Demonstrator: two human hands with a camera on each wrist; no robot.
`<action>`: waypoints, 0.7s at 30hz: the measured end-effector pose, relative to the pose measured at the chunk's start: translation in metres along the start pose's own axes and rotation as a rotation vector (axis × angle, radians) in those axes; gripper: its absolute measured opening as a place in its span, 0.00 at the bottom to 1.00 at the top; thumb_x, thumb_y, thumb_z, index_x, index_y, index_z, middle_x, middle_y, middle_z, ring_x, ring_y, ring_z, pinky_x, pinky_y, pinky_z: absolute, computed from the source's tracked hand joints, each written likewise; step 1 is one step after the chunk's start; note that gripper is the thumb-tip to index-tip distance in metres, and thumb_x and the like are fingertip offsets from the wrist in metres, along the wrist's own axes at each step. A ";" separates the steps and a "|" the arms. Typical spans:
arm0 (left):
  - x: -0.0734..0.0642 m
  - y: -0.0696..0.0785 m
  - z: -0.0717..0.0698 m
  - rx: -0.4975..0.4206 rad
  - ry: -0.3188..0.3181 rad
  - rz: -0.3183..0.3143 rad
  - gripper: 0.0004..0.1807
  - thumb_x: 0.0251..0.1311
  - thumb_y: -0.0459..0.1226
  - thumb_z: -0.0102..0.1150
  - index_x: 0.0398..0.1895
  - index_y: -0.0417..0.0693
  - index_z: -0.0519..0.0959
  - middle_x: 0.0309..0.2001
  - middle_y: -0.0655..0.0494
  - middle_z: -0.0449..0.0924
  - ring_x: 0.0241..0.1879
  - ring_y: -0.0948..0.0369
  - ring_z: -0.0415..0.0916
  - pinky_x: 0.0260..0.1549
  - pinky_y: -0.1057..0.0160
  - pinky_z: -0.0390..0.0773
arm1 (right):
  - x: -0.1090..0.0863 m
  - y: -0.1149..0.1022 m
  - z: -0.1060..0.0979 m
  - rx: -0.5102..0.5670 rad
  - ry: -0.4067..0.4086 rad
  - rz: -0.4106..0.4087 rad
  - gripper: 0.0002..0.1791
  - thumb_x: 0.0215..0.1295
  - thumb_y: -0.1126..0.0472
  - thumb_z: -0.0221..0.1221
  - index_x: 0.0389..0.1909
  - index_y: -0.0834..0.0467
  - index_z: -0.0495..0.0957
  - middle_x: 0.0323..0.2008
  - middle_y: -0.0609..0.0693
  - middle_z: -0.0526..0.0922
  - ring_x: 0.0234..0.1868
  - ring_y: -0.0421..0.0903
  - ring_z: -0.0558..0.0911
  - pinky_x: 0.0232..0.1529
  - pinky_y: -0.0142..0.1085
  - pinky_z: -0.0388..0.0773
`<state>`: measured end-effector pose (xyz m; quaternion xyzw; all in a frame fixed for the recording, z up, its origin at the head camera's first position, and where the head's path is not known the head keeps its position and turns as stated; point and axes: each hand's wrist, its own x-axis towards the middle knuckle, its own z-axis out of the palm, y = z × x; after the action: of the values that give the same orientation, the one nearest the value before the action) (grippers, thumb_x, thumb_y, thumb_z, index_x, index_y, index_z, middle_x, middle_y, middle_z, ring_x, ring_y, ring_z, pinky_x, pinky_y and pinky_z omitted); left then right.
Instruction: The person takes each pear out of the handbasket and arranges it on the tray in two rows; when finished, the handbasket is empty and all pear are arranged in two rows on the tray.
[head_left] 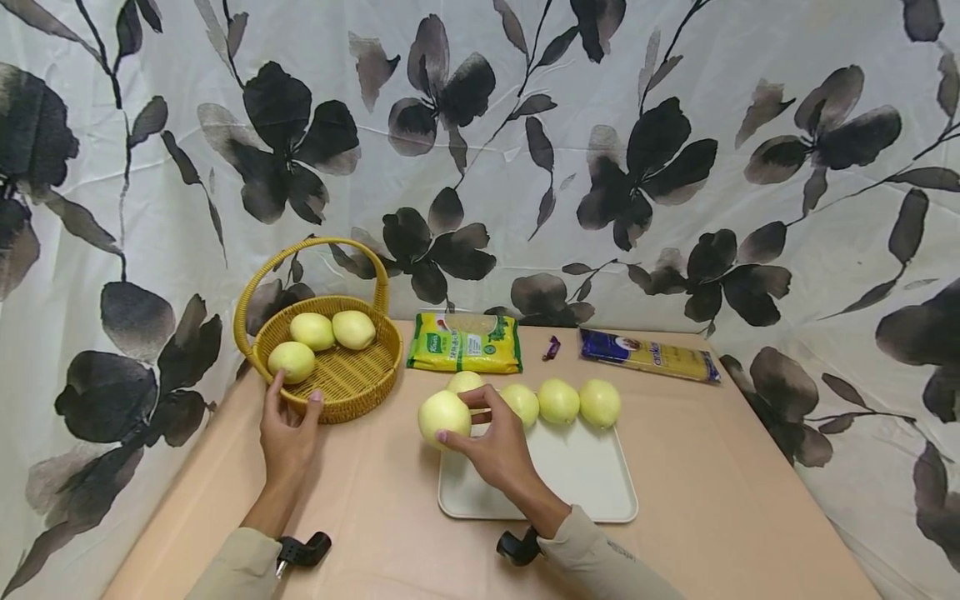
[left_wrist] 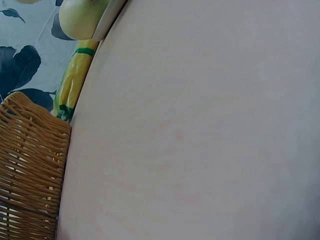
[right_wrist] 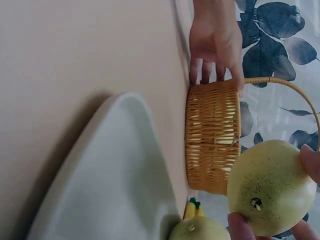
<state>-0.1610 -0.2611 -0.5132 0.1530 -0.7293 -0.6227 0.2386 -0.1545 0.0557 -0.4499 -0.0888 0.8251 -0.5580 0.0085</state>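
Observation:
My right hand (head_left: 498, 446) holds a round yellow-green pear (head_left: 444, 418) above the left edge of a white tray (head_left: 555, 492). Speckles and a short stem show on this pear (right_wrist: 272, 187) in the right wrist view. Several more pears (head_left: 558, 402) stand in a row along the tray's far side. To the left, a wicker basket (head_left: 360, 367) with a tall handle contains three pears (head_left: 311, 332). With mostly straight fingers, my left hand (head_left: 288, 437) touches the near side of the basket at its rim; the left wrist view does not show that hand.
Behind the tray lie a yellow-green Knorr packet (head_left: 465, 343), a small purple wrapped candy (head_left: 552, 348) and a long blue-and-yellow packet (head_left: 648, 357). A floral cloth (head_left: 525, 208) hangs along the back and sides of the peach-coloured table (head_left: 712, 500).

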 end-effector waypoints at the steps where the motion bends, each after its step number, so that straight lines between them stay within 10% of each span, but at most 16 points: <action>1: 0.000 0.000 0.000 0.000 -0.001 0.000 0.43 0.77 0.43 0.60 0.88 0.64 0.50 0.87 0.51 0.44 0.85 0.47 0.48 0.80 0.38 0.60 | -0.001 0.002 -0.002 -0.008 -0.005 -0.004 0.30 0.54 0.51 0.82 0.56 0.44 0.79 0.55 0.47 0.83 0.52 0.47 0.83 0.50 0.43 0.83; 21: -0.002 0.002 0.002 0.003 -0.005 0.006 0.43 0.77 0.42 0.60 0.88 0.62 0.50 0.87 0.49 0.46 0.85 0.46 0.49 0.80 0.37 0.60 | -0.008 0.041 -0.018 -0.151 -0.072 0.000 0.29 0.56 0.51 0.81 0.54 0.53 0.78 0.56 0.56 0.85 0.49 0.50 0.85 0.49 0.42 0.85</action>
<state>-0.1605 -0.2587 -0.5118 0.1496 -0.7312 -0.6214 0.2385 -0.1548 0.0885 -0.4816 -0.1090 0.8639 -0.4907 0.0315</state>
